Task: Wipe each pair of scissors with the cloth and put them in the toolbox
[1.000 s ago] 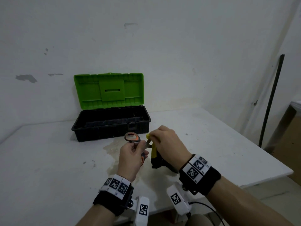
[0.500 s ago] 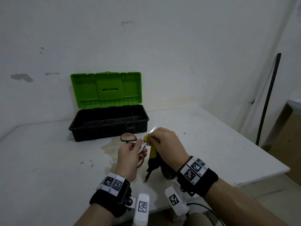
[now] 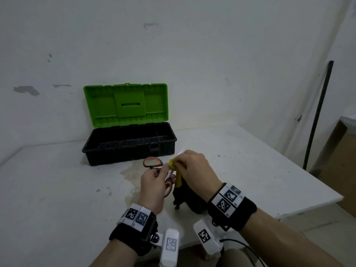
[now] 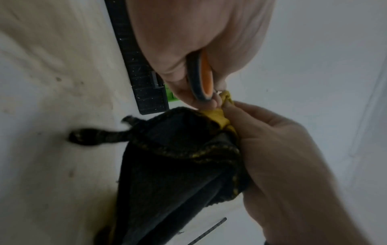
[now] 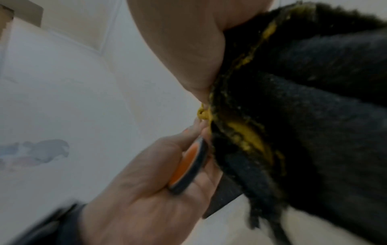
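Above the middle of the white table (image 3: 57, 189), my left hand (image 3: 154, 182) grips the orange-and-grey handles of a pair of scissors (image 3: 153, 162). My right hand (image 3: 192, 168) pinches a black cloth with a yellow edge (image 3: 178, 178) around the blades, and a thin blade tip (image 3: 182, 150) pokes out beyond its fingers. The cloth (image 4: 178, 165) hangs down below both hands. One scissor handle (image 4: 201, 77) lies between the left fingers; the same handle (image 5: 186, 167) shows in the right wrist view beside the cloth (image 5: 303, 116). The black toolbox (image 3: 129, 145) with its green lid (image 3: 125, 105) raised stands behind the hands.
The toolbox stands against the back wall with a dark interior. A stain marks the table in front of it. The table's right edge (image 3: 289, 211) drops to the floor, where a dark pole (image 3: 317, 112) leans on the wall near a cardboard box (image 3: 342, 160).
My right hand has drawn the cloth along the blades toward the handles, so the blade tip now shows beyond the fingers. Both hands have risen slightly.
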